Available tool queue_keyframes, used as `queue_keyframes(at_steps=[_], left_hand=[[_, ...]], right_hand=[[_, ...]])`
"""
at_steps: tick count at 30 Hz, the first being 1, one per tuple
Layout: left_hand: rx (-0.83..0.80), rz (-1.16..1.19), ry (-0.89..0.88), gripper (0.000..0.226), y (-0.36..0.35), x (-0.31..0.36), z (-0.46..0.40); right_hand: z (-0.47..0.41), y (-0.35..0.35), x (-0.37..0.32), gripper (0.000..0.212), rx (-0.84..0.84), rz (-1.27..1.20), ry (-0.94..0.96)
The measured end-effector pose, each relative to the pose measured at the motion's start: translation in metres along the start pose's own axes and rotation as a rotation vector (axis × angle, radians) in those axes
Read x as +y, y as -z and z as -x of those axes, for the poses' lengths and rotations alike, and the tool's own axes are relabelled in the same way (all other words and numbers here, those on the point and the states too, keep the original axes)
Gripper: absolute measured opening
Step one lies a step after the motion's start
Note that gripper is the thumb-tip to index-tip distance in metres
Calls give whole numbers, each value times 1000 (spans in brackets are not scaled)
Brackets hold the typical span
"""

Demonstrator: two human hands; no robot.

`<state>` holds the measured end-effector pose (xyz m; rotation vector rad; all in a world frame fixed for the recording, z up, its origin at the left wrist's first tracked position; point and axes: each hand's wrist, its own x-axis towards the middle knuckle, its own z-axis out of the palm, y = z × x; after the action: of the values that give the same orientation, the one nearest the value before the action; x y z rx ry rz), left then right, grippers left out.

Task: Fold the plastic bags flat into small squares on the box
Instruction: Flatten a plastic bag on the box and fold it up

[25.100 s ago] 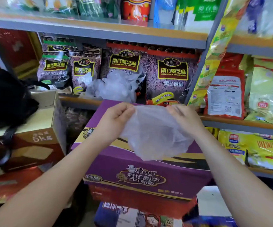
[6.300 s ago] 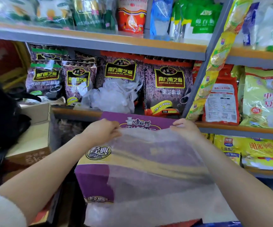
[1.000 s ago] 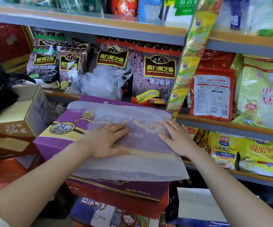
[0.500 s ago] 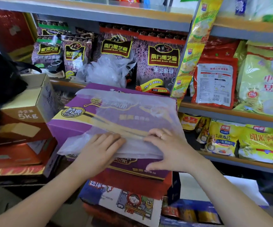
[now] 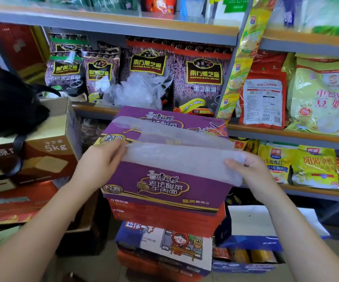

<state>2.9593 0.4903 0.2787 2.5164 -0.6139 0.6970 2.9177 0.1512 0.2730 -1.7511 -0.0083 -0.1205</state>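
A translucent white plastic bag (image 5: 176,153) lies across the top of the purple noodle box (image 5: 164,186), its near edge lifted and turned over toward the far side. My left hand (image 5: 101,161) pinches the bag's near left corner. My right hand (image 5: 246,169) grips the near right corner, where the plastic hangs over the box's edge. A crumpled heap of more clear bags (image 5: 140,90) sits on the shelf behind the box.
The purple box tops a stack of red and blue cartons (image 5: 164,235). A brown 5 kg carton (image 5: 42,151) with a black bag (image 5: 7,104) on it stands at the left. Shelves (image 5: 286,137) of packaged food run behind and to the right.
Both hands lay flat on the spread bag; now each has taken a near corner and lifted the front edge up and back over the box.
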Motion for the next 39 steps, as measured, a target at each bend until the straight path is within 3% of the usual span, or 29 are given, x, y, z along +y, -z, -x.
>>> queue_keyframes(at_steps=[3, 7, 9, 11, 13, 16, 19, 21, 24, 33, 39], left_hand=[[-94, -95, -17, 40, 5, -3, -20], [-225, -418, -11, 16, -11, -6, -73], [-173, -592, -87, 13, -25, -10, -98], [4, -712, -134, 12, -39, -7, -113], [80, -686, -192, 20, -59, 0, -117], [-24, -454, -257, 29, -96, 10, -106], [-316, -143, -8, 70, -115, 15, -102], [-509, -161, 140, 90, -124, 6, -103], [-548, -246, 113, 118, -131, -1, -106], [-632, -271, 50, 120, -119, -24, -116], [-631, -316, -2, 120, -121, -39, -134]], right_hand=[[-12, -10, -3, 17, 34, -111, -87], [-43, -12, -6, 19, 93, 12, -155], [-61, -14, -5, 17, 121, 143, -171], [-78, -16, -3, 14, 156, 245, -200], [-92, -17, 2, 14, 204, 346, -216], [-104, -19, 6, 13, 220, 509, -195], [-114, -18, 11, 18, 263, 599, -150], [-118, -13, 15, 14, 285, 679, -139], [-122, -7, 22, 8, 282, 818, -174], [-138, -2, 30, 19, 287, 1089, -155], [-137, -4, 39, 19, 355, 1087, -150]])
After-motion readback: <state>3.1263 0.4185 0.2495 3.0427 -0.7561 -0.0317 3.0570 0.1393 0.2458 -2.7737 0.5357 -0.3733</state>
